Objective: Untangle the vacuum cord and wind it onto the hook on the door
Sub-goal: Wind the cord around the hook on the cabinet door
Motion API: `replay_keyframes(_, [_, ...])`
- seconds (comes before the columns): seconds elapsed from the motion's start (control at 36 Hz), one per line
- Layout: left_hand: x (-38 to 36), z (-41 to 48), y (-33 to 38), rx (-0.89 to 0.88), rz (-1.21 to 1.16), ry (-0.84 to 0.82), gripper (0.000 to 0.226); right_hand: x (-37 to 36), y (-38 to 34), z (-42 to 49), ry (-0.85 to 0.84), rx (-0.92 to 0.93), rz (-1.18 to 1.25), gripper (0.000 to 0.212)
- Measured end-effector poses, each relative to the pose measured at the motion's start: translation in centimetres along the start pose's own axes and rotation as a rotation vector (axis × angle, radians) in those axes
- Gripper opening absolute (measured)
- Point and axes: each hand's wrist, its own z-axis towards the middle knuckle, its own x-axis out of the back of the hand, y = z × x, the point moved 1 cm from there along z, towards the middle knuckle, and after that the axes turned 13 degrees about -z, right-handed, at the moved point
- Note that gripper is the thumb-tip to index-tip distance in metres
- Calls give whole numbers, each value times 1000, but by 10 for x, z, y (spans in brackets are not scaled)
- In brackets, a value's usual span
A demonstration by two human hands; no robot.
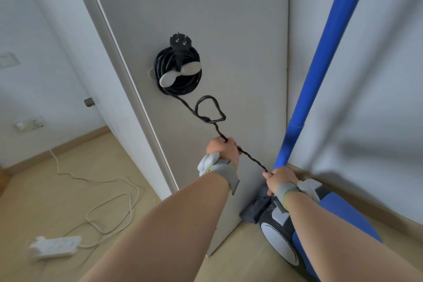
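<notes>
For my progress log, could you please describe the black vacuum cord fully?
The black, rubbery-looking cord is mostly coiled round the grey winged hook on the door, plug sticking up, prongs showing. A loose tail leaves the coil's bottom, forms a kinked loop, then runs twisted through the gripping left hand to the right hand.

The cord [164, 64] disappears inside the curled fingers of the left hand [222, 150] and under the right hand [280, 179], so where it joins the vacuum [280, 244] cannot be seen. Its coil covers the base of the hook [180, 73]; only two grey arms show. The right forearm [332, 236] hides part of the vacuum, and the bottom edge cuts it off. The blue tube [327, 41] runs out at the top edge. The power strip [55, 247], near left, is too blurred to count sockets.
</notes>
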Motion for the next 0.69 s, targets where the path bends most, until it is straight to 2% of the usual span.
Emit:
replay_keyframes(0.08, [-10, -9, 6, -3, -99, -15, 30, -5, -1, -1, -84, 39, 7, 27])
replay_keyframes(0.14, [-9, -6, 15, -7, -127, 5, 30, -4, -5, -5, -220, 120, 107, 29])
replay_keyframes(0.28, [5, 2, 31, -44, -73, 28, 30, 12, -9, -17, -465, 228, 214, 39])
replay_keyframes(0.42, [13, -1, 24, -40, -95, 51, 30, 9, 6, -5, -364, 316, 194, 26])
replay_keyframes(0.56, [20, -5, 24, -55, -42, 56, 30, 16, 7, -11, -369, 450, -10, 20])
replay_keyframes(0.69, [21, -10, 24, -79, -17, 32, 30, 23, -1, -20, -355, 507, -114, 19])
